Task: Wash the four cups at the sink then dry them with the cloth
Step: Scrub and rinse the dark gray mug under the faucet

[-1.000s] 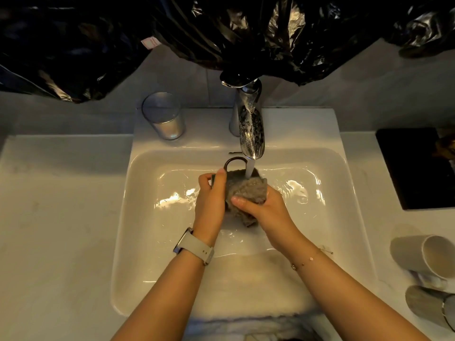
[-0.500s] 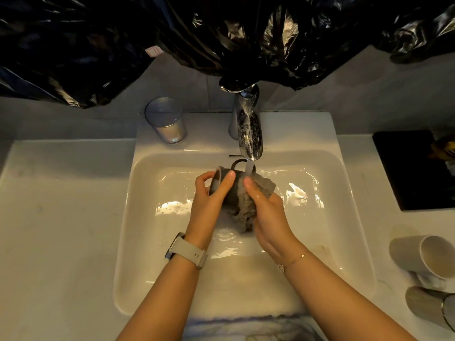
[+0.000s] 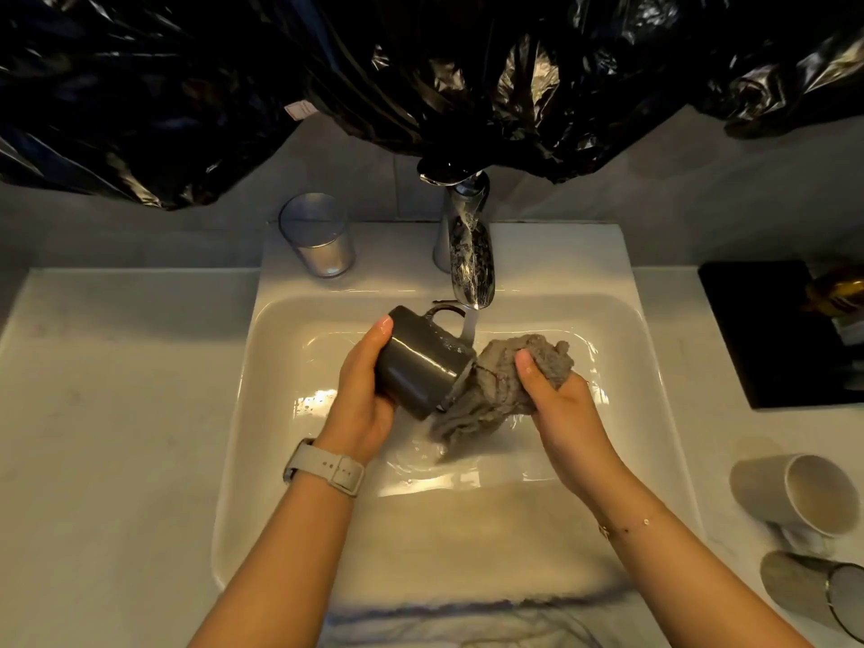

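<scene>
Since half a second ago, cloth and dark grey mug have come apart: cloth no longer wrapped over the mug, now off to its right, one edge just touching the rim. Mug tipped on its side over the sink, mouth down and to the right, handle up toward the tap.

My left hand grips the mug body, fingers curled round it, thumb tip up by the base. My right hand pinches the bunched wet cloth, thumb on top, other fingers hidden under the fabric.

Water stream running, landing on the mug's upper side by the handle.

Clear glass upright on the sink ledge, back left. White cup on its side on the counter, right; another glass lying just in front of it. Black plastic sheeting hangs over the wall behind.
</scene>
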Demonstrator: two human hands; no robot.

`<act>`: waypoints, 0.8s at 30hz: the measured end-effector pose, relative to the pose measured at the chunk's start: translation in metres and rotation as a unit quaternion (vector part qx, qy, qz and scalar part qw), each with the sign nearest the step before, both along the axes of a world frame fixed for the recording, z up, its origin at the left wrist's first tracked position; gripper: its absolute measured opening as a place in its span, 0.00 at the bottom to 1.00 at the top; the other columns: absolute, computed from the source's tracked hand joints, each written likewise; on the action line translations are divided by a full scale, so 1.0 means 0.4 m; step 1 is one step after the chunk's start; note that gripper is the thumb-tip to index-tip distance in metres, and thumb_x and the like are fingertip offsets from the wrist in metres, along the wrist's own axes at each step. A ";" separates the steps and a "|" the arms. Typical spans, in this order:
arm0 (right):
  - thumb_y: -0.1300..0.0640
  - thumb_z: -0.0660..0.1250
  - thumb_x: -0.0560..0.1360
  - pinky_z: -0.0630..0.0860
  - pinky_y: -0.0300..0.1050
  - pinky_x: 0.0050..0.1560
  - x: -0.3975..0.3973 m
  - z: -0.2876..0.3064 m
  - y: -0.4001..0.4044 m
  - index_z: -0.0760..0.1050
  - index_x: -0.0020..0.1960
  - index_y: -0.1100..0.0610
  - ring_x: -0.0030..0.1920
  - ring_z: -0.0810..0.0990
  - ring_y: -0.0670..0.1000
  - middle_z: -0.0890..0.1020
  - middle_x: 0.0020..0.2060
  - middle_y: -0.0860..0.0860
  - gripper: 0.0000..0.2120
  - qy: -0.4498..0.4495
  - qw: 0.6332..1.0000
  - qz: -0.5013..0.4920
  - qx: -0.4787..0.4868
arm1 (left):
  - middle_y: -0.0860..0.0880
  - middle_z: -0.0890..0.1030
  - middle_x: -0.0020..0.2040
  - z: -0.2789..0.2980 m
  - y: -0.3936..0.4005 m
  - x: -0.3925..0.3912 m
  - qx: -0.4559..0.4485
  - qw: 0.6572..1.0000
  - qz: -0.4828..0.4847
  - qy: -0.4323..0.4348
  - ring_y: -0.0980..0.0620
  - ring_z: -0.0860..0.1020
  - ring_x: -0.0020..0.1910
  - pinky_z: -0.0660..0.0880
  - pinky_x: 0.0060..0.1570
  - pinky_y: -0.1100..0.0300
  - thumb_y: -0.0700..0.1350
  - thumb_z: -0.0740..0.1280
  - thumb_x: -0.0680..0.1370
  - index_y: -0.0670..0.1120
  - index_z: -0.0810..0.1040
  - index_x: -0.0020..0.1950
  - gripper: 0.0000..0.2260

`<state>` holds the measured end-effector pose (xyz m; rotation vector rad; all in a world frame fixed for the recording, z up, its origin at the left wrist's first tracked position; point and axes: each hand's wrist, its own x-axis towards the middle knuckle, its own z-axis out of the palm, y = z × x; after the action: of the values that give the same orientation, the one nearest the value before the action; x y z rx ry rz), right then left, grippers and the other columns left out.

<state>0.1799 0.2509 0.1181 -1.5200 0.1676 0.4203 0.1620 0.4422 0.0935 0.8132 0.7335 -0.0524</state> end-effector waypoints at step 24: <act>0.52 0.71 0.74 0.77 0.44 0.48 0.094 -0.074 0.122 0.82 0.49 0.57 0.44 0.84 0.49 0.86 0.42 0.51 0.09 0.038 0.997 0.071 -0.005 | 0.36 0.80 0.59 -0.009 0.028 0.046 0.047 0.997 -0.047 0.050 0.42 0.80 0.57 0.77 0.60 0.42 0.57 0.76 0.69 0.42 0.78 0.62 0.28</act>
<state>0.2174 0.2996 0.0885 -1.5328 0.1222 0.5914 0.1804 0.4535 0.0900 0.9397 0.7968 -0.1449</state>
